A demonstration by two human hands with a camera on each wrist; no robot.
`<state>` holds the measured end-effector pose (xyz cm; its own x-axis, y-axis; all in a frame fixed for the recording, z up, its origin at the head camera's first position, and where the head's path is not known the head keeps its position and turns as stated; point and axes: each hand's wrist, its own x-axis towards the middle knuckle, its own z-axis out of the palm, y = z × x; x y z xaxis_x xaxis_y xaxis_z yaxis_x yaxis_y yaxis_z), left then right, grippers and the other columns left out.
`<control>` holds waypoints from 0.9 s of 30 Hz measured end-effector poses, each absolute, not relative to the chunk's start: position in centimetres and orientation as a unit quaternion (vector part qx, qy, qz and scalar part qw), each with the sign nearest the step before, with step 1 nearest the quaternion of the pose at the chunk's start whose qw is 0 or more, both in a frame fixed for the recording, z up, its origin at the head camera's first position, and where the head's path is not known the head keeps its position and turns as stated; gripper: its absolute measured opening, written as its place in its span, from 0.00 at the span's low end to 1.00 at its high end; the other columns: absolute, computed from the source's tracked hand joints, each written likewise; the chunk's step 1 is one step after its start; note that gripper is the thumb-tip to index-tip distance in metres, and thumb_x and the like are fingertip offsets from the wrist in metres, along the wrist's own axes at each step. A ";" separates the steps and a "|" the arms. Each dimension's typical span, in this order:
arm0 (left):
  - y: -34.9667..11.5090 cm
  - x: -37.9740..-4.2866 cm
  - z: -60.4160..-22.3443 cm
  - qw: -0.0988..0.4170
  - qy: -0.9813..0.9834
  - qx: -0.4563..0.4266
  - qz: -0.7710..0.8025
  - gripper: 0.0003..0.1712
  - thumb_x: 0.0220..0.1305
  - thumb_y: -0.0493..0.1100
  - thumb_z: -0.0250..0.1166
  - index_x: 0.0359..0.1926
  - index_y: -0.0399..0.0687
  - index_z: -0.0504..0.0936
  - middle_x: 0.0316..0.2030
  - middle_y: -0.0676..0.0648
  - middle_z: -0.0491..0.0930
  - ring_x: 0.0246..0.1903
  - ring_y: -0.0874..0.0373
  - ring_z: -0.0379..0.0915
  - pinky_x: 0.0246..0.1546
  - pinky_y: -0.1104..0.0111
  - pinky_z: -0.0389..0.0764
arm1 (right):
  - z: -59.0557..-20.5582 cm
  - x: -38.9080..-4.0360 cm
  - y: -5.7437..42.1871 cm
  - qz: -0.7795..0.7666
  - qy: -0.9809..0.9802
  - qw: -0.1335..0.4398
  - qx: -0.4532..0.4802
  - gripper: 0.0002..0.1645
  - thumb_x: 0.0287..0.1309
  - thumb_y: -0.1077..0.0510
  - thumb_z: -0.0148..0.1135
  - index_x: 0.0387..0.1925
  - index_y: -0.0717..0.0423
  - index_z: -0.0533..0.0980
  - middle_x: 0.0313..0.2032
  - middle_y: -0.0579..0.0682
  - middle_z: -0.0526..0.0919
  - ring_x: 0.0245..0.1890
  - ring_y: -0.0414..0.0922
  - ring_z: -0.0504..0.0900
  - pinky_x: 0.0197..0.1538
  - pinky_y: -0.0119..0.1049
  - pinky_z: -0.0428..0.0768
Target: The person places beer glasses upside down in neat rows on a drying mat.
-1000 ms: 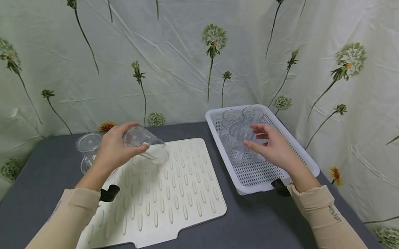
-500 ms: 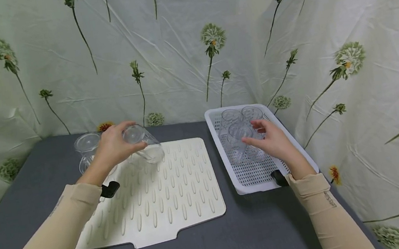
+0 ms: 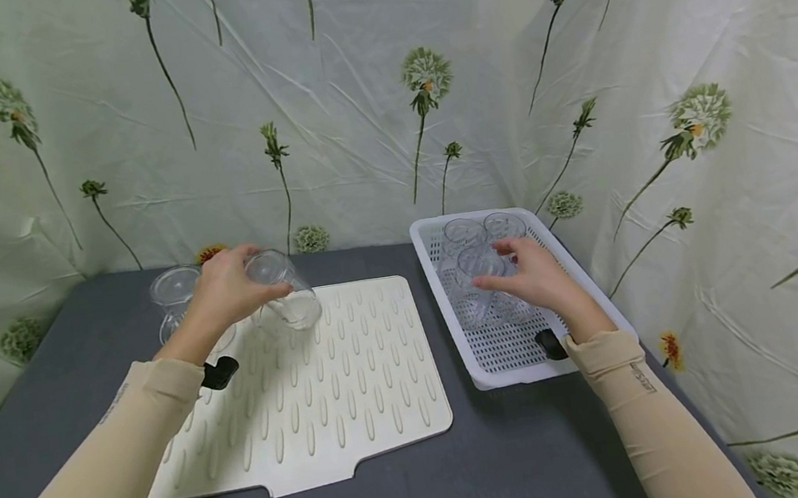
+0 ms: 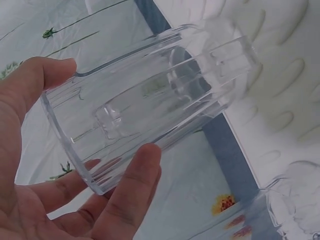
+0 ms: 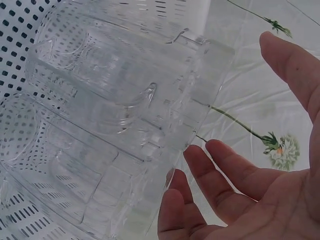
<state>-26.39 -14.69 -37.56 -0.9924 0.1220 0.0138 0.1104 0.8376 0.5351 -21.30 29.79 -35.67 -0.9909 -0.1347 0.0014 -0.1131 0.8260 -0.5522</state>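
Note:
My left hand point(image 3: 230, 288) grips a clear mug point(image 3: 292, 297) near one end, over the back of a cream ridged drying mat point(image 3: 355, 372). In the left wrist view, thumb and fingers wrap the near end of the mug point(image 4: 145, 90), whose far end points at the mat. My right hand point(image 3: 535, 277) reaches over a white perforated basket point(image 3: 504, 360), fingers spread and slightly bent, holding nothing. Several clear mugs stand grouped in that basket. In the right wrist view, its fingertips are right at the rim of a basket mug point(image 5: 170, 125).
More clear mugs point(image 3: 175, 287) stand at the mat's back left corner, partly hidden behind my left hand and forearm. A dark cloth point(image 3: 432, 497) covers the table, with the basket to the right of the mat. Flower-printed fabric point(image 3: 352, 120) hangs behind and at the right.
The mug in my left hand has shifted slightly left and looks more upright. My right hand has moved a little left, its thumb now overlapping the front basket mug.

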 end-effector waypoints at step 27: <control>-14.7 -26.2 -35.9 0.056 0.969 0.046 0.237 0.53 0.65 0.61 0.74 0.78 0.31 0.66 0.71 0.25 0.70 0.68 0.24 0.68 0.63 0.34 0.77 | -35.8 -22.6 29.7 -0.240 0.968 0.035 -0.064 0.54 0.65 0.42 0.75 0.77 0.73 0.64 0.73 0.73 0.70 0.74 0.70 0.69 0.75 0.66 0.71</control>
